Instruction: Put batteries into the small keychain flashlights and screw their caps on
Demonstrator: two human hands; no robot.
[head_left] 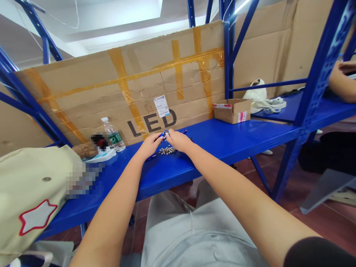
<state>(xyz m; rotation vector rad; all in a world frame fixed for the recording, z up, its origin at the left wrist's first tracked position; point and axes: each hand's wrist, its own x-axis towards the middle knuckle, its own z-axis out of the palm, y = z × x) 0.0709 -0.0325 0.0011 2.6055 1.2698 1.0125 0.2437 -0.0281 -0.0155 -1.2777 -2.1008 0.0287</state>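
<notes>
My left hand [150, 145] and my right hand [178, 140] meet over the blue shelf table [222, 144]. Between their fingertips is a small blue and silver item [165, 134], too small to name. The left fingers pinch its blue part. At its other side the right fingers are closed, partly hiding it. Just below the hands, several small round metal pieces [167, 150] lie in a loose pile. A thin dark blue pen-like rod [152, 157] rests beside the left hand, and another such rod [184, 131] lies behind the right hand.
Behind stands a taped cardboard sheet [150, 89] marked LED. To the left are a water bottle [114, 136], a white and blue device [101, 157] and a cream bag [33, 178]. An open cardboard box [232, 111] sits at right; beyond a blue post [319, 63] a person's arm [343, 83] shows.
</notes>
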